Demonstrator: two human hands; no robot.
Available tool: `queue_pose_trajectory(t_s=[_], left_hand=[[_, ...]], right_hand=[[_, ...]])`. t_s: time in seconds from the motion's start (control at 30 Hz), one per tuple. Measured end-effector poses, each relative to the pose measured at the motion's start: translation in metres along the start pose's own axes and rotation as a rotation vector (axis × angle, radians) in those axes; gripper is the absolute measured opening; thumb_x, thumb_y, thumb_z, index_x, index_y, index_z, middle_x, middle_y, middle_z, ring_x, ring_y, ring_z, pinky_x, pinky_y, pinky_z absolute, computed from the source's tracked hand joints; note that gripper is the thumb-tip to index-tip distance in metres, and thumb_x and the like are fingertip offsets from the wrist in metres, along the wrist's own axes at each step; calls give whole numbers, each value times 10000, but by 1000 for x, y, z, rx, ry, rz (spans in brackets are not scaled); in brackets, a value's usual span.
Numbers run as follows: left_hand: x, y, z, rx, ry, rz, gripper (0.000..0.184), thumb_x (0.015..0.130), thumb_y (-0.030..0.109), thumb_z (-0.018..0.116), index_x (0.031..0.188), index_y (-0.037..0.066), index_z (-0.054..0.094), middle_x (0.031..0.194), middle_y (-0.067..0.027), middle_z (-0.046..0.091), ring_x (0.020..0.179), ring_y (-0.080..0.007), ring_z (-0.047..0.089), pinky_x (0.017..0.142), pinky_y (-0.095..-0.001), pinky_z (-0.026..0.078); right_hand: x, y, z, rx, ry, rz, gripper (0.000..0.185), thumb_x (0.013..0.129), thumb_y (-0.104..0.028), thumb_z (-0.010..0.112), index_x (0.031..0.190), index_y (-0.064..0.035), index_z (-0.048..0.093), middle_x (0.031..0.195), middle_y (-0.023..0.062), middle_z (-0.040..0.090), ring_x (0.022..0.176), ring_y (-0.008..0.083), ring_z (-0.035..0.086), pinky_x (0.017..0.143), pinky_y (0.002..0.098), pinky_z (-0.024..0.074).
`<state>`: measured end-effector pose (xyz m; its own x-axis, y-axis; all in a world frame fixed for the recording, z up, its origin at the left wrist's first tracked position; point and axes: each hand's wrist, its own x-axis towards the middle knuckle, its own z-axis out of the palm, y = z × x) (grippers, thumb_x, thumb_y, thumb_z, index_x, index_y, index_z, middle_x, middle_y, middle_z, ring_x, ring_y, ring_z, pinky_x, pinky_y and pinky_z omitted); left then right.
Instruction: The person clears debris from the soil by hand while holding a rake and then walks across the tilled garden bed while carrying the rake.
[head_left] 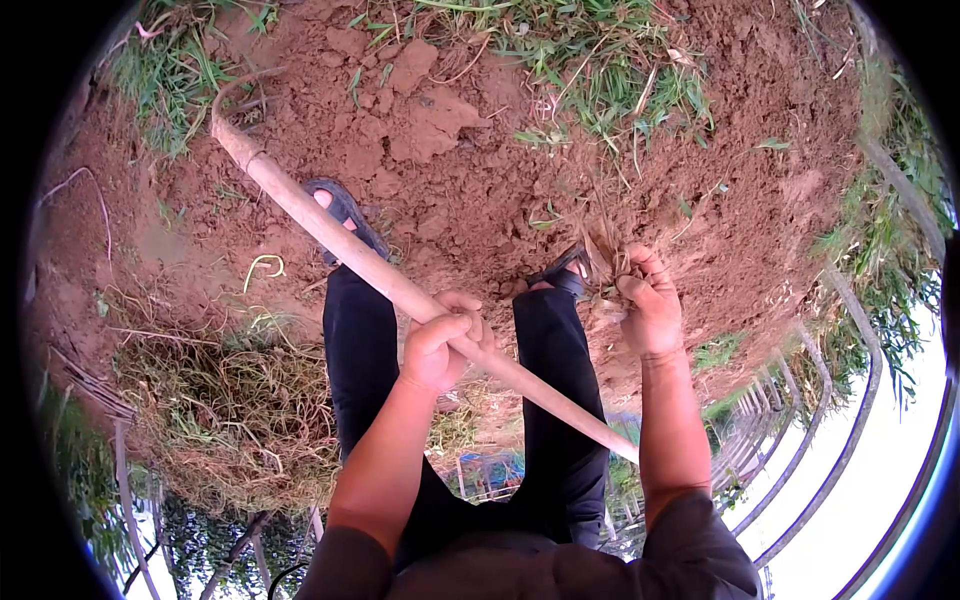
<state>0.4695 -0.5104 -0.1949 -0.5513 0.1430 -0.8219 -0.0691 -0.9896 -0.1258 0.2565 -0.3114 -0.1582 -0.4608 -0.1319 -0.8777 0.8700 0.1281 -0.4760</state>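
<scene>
My left hand (440, 345) is closed round the pale wooden handle of a long-handled tool (330, 230). The handle slants from the upper left, across my legs, to near my right forearm. At its far end the head bends over in a thin curve close to the soil; I cannot make out its exact kind. Out to the right, my right hand (652, 305) pinches a clump of dry plant stalks (600, 250) beside my right foot. Brown, withered leaves and stems stick up from those fingers, and the lower part of the clump is partly hidden.
Loose reddish soil (440, 200) with clods surrounds my sandalled feet. Green grass (610, 80) grows ahead, with another tuft (165, 80) at the upper left. A heap of dried weeds (230, 410) lies to my left. Curved frame poles (860, 330) line the right side.
</scene>
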Motion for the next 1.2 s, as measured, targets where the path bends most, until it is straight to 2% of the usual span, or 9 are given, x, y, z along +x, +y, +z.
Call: queue_pose_trajectory(t_s=[0.13, 0.2, 0.33, 0.43, 0.63, 0.87, 0.97, 1.03, 1.2], left_hand=[[10, -7, 5, 27, 4, 37, 413, 852, 107, 635, 1264, 82, 618, 752, -62, 563, 731, -267, 606, 734, -464, 499], [13, -7, 11, 2, 17, 22, 458, 866, 104, 660, 1317, 77, 588, 758, -56, 570, 740, -264, 610, 750, -461, 499], [17, -8, 14, 13, 66, 18, 456, 881, 123, 708, 1302, 10, 572, 849, -81, 647, 743, -250, 651, 736, -428, 535], [22, -11, 11, 57, 163, -29, 442, 883, 129, 723, 1278, -6, 580, 878, -90, 661, 748, -231, 657, 734, -395, 541], [25, -15, 27, -2, 329, 44, 377, 852, 78, 738, 1191, -27, 610, 907, -99, 666, 790, -213, 663, 742, -349, 560], [0, 19, 51, 152, 131, -20, 352, 805, -16, 665, 1151, -29, 605, 890, -107, 667, 794, -220, 664, 755, -372, 569], [-31, 24, 48, -3, -13, 24, 330, 791, 22, 667, 1112, -19, 603, 863, -112, 667, 789, -237, 665, 746, -364, 568], [-70, 33, 64, 31, 123, 54, 316, 780, 52, 668, 1084, -4, 601, 829, -104, 659, 729, -235, 637, 701, -373, 553], [-154, 48, 105, 49, 144, 66, 301, 802, 42, 655, 1095, -1, 606, 833, -107, 661, 669, -222, 598, 675, -409, 522]], right_hand=[[-3, 10, 35, -8, -135, 54, 533, 843, 128, 485, 1345, -38, 552, 1163, 103, 666, 1037, 152, 646, 901, 271, 513], [-4, 22, 47, -24, -156, 99, 585, 845, 123, 491, 1400, -60, 517, 1115, 76, 664, 981, 141, 644, 864, 268, 516], [-10, 43, 60, -575, -232, 5, 539, 834, 67, 563, 1351, -89, 569, 999, 37, 637, 885, 145, 620, 805, 276, 514], [-18, 38, 82, -1021, -352, -262, 604, 721, 55, 618, 1308, -85, 586, 941, 96, 648, 835, 236, 652, 803, 331, 535], [-20, 18, 90, -1288, -525, -442, 701, 697, -20, 697, 1370, -112, 524, 949, 128, 661, 835, 336, 662, 756, 400, 557], [-73, -27, 117, -1429, -816, -594, 833, 686, -76, 707, 1466, -136, 423, 990, 116, 658, 886, 321, 670, 771, 387, 553], [-133, -48, 127, -1489, -677, -499, 828, 729, -110, 706, 1493, -123, 386, 992, 135, 658, 885, 337, 668, 767, 406, 552], [-178, -72, 128, -1395, -510, -260, 782, 763, -98, 668, 1492, -143, 389, 1009, 162, 673, 907, 364, 669, 786, 437, 547], [-265, -124, 92, -1219, -343, -276, 597, 784, -75, 577, 1377, -86, 512, 1118, 195, 682, 894, 303, 708, 794, 373, 568]])
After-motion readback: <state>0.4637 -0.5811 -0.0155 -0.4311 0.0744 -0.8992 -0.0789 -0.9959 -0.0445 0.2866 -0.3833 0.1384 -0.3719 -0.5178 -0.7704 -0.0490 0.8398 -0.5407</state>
